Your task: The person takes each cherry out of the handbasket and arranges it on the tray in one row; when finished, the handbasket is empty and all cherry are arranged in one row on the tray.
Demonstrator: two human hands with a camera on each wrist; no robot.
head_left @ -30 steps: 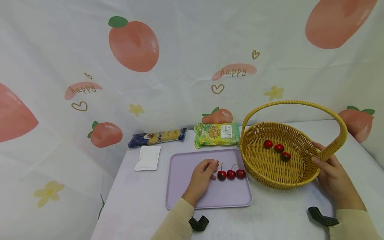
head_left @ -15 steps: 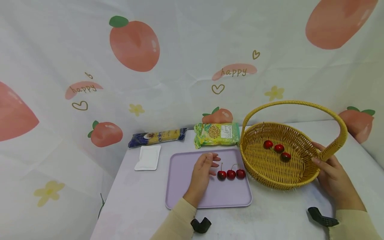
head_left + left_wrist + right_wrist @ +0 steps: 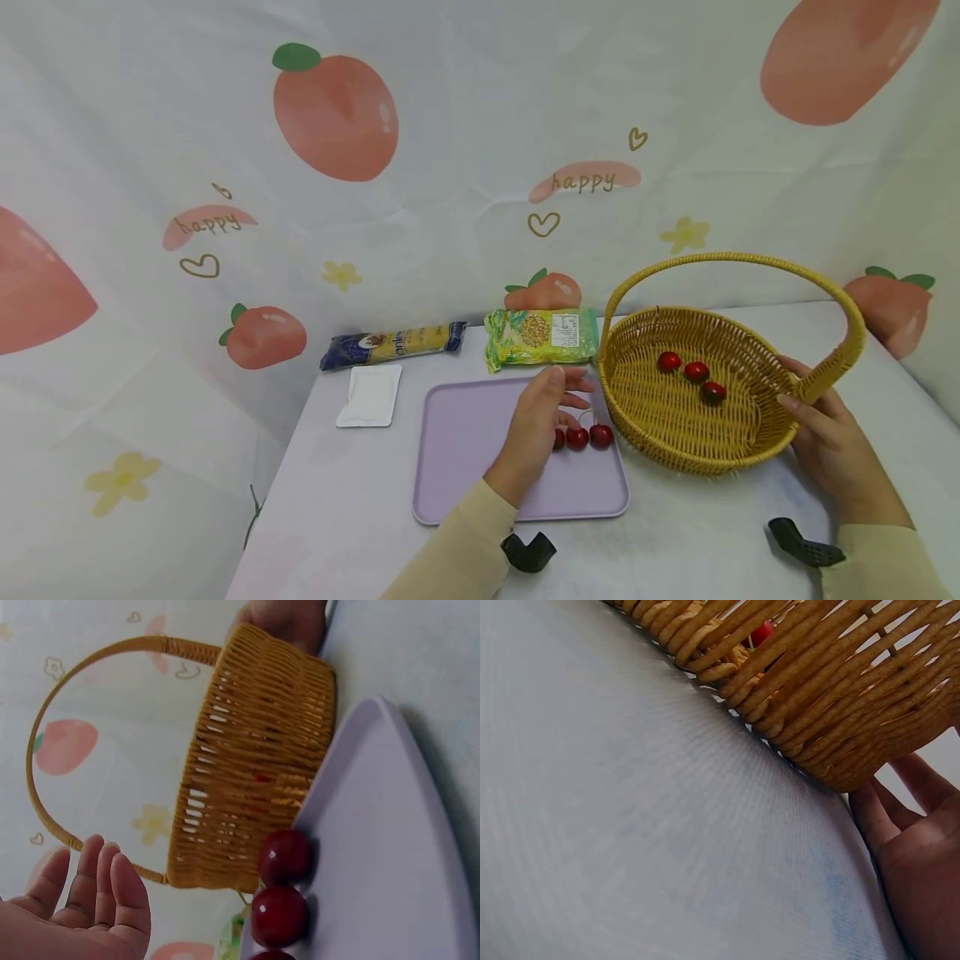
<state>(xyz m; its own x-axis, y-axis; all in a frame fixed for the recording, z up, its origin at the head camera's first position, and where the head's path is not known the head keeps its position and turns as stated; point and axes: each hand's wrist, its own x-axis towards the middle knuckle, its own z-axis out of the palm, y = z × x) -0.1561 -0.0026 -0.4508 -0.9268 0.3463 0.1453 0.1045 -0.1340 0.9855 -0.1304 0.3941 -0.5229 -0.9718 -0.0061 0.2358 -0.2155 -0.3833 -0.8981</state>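
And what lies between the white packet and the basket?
In the head view, the purple tray lies between them, with three cherries on it and the left hand above it.

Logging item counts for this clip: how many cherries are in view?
6. Three cherries lie in the wicker basket; three sit in a row on the lilac tray, the leftmost partly hidden by the left hand.

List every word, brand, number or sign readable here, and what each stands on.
"happy": left pink patch on the backdrop cloth.
"happy": right pink patch on the same cloth.
"ank", remaining letters unclear: blue-and-gold packet.
Too small to read: white label on the yellow-green packet.
No number is legible.
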